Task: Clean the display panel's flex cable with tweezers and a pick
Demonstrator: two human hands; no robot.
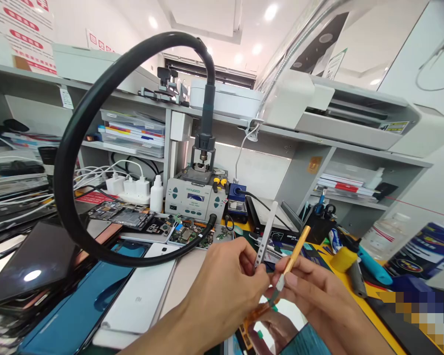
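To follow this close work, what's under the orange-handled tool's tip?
An amber strip and a shiny panel show beneath the orange-handled tool; its tip hides the spot directly underneath, and the left hand covers whatever lies behind it.

An orange-handled blade (293, 257) slants tip-down beside a copper-coloured flex cable (259, 312); a pale perforated tool (267, 235) leans left of the blade.

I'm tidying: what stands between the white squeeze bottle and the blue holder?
The head view shows a grey control box between the white bottle and the blue holder, yellow pieces at its upper right.
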